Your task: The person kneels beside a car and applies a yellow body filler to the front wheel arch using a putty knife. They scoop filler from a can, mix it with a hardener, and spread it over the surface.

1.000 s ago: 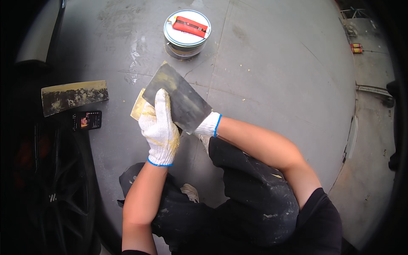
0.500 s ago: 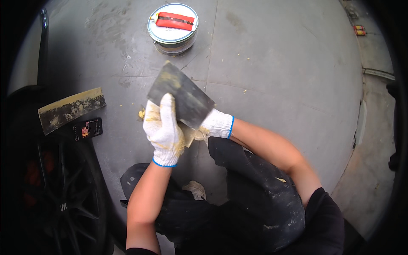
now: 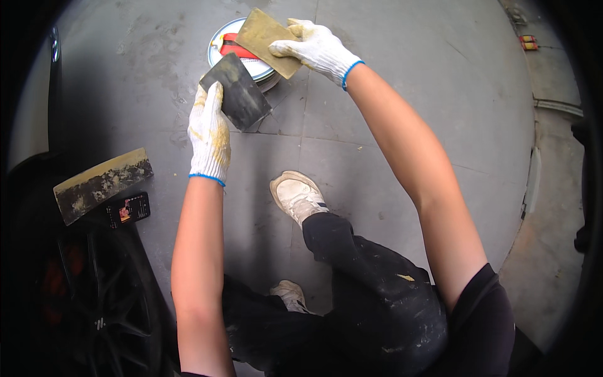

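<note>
In a white knit glove smeared with yellow, my left hand (image 3: 210, 135) grips a dark flat putty spreader (image 3: 237, 93) by its left edge, thumb on the upper face. My right hand (image 3: 319, 51), gloved the same way, is closed on a yellow-coated putty spreader (image 3: 267, 41). That one is held over a round can (image 3: 226, 26) with a white lid and hides much of it. A red tube (image 3: 235, 47) lies on the lid, partly covered by the yellowish spreader. The dark spreader overlaps the can's near edge in view; whether they touch I cannot tell.
At the left, a long block (image 3: 103, 182) caked with yellowish residue lies by a phone (image 3: 129, 210) with its screen lit, above a black car wheel (image 3: 100, 301). My shoe (image 3: 295, 191) stands on the grey floor (image 3: 389, 107). Red-and-yellow items (image 3: 529, 43) lie far right.
Both hands have moved forward and apart, from close together near my knees out to the can. The yellowish spreader now shows plainly in my right hand. One shoe has come into view.
</note>
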